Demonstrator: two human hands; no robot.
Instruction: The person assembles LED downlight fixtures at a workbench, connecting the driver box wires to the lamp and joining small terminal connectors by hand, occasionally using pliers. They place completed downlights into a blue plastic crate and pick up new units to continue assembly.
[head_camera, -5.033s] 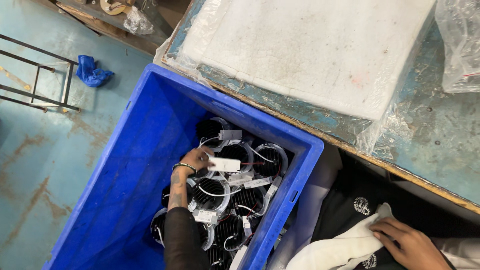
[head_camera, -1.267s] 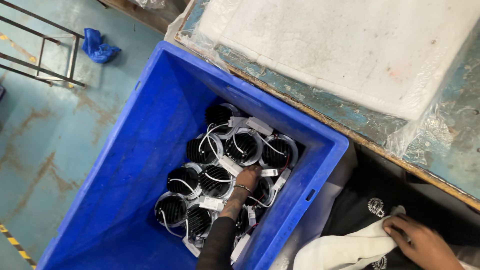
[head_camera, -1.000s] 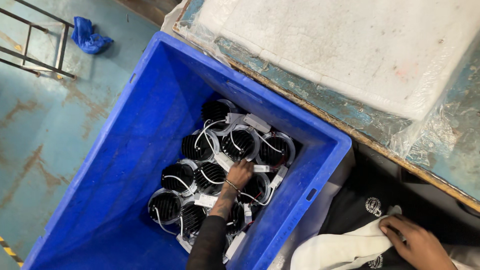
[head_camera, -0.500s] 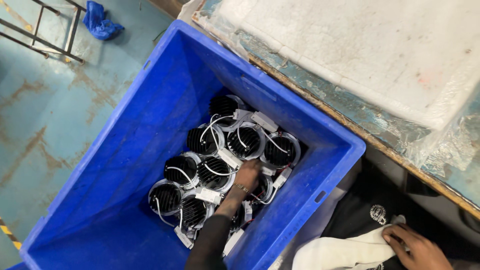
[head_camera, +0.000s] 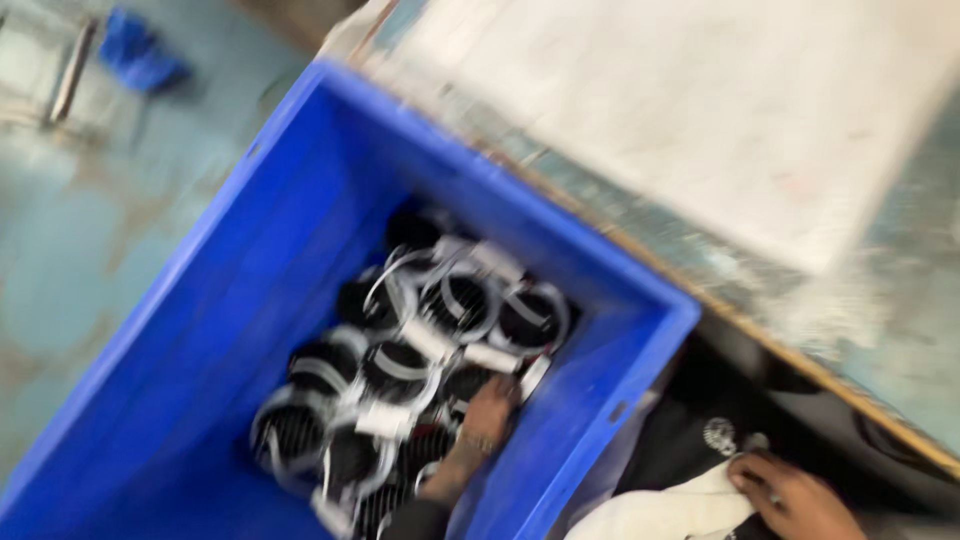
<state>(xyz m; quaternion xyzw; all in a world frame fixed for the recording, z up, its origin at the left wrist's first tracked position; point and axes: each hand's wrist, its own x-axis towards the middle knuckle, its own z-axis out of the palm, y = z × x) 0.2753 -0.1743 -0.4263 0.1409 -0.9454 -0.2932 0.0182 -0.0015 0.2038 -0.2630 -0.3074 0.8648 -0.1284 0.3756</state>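
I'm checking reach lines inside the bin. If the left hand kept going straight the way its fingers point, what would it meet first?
Probably the round black parts just beyond the left hand in the blue crate. The frame is blurred, so depth is uncertain.

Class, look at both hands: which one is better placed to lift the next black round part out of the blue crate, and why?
Probably the left hand: it is already inside the blue crate, on the black round parts. The right hand rests outside on a white cloth.
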